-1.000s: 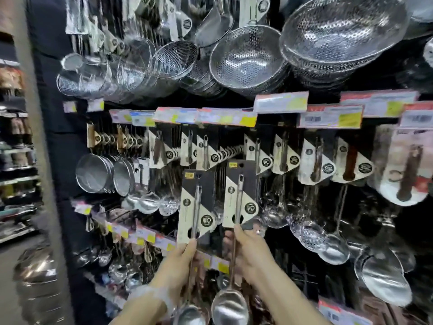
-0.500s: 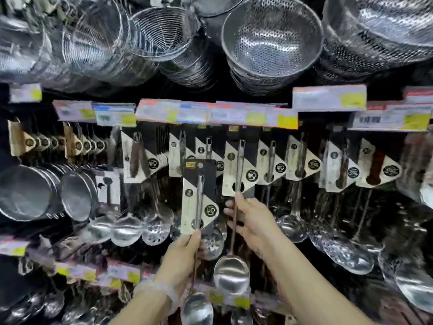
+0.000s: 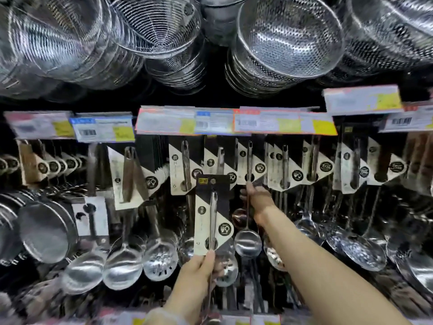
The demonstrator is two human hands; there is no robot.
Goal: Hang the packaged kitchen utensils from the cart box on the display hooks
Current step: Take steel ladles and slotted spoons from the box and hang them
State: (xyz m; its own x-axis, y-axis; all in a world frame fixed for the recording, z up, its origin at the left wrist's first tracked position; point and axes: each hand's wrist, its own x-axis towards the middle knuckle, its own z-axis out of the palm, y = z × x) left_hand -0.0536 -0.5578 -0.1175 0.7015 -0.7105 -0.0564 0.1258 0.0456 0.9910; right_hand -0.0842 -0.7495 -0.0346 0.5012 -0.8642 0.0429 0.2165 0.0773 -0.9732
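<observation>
Steel: shiny stainless everywhere, round perforated colanders (image 3: 288,41) and wire-mesh skimmer baskets (image 3: 157,24) crowding the top from 10 to 2 o'clock, blurred at the edges.
Card: black-and-cream backing cards with a diagonal split and a round logo, row after row on the display hooks across the middle.
Price tags: a band of glossy strips (image 3: 236,120) with yellow patches and barcodes running from 9 to 3 o'clock, print too smeared to read.
Hanging stock: smooth ladle bowls (image 3: 123,268) and slotted spoon bowls (image 3: 159,259) dangle low at 8 o'clock; more slotted ones (image 3: 362,249) gleam at 4 o'clock; mesh sieves (image 3: 44,231) bulge at 9.
Wall: dark backing panel behind it all, deep shadow between the rows.
Left hand: the left hand (image 3: 199,270) is at 6 o'clock, fingers and thumb curled round the thin steel handle just under the first carded ladle (image 3: 213,214), card upright, dead centre, in front of the hung rows and not on a hook.
Right hand: the right hand (image 3: 259,200) is up just right of centre, fingers pinching the slim shaft of the second carded ladle (image 3: 248,165); its card sits up among the hung row right under the tags, and its bowl (image 3: 248,242) hangs below the wrist.
Hook: whether that second card is actually threaded on its hook, I cannot tell, as the tags cover it.
</observation>
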